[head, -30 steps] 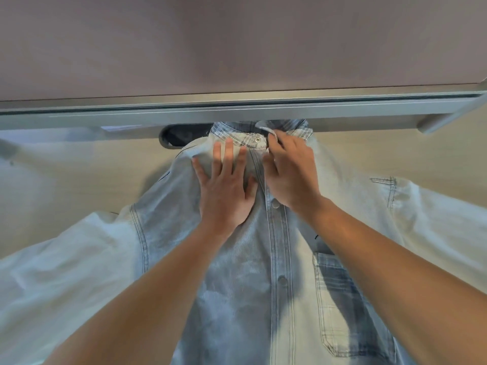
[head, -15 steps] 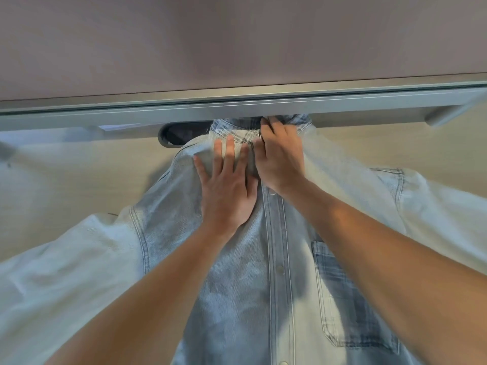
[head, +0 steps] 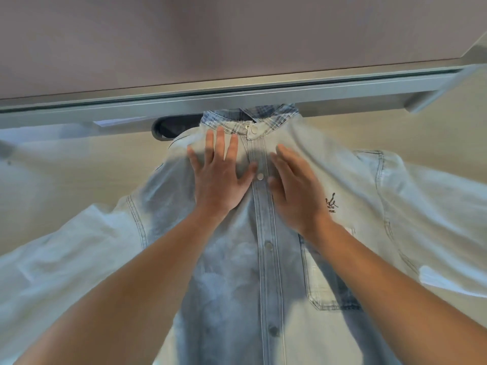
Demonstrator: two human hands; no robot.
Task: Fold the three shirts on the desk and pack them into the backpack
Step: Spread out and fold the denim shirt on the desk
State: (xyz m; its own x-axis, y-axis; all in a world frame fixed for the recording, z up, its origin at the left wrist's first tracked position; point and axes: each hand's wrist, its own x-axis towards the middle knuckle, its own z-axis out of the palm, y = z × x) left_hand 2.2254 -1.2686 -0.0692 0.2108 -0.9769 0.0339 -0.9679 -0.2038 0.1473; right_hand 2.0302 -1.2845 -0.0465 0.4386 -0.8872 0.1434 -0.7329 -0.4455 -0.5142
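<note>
A pale blue denim shirt (head: pixel 263 272) lies face up on the light wooden desk (head: pixel 66 180), buttoned, with its collar at the far edge and both sleeves spread out to the sides. My left hand (head: pixel 221 177) presses flat on the chest just left of the button placket, fingers apart. My right hand (head: pixel 295 188) lies flat just right of the placket, fingers extended, holding nothing. A chest pocket and a small dark logo show to the right of my right wrist. No backpack and no other shirts are in view.
A grey metal rail (head: pixel 237 101) runs along the desk's far edge, with a grey partition wall (head: pixel 237 35) above it. A dark oval cable opening (head: pixel 171 127) sits in the desk just left of the collar.
My right hand has let go of the collar and moved back toward me, now lying flat on the shirt's chest. The collar button is closed. My left hand stays in place.
</note>
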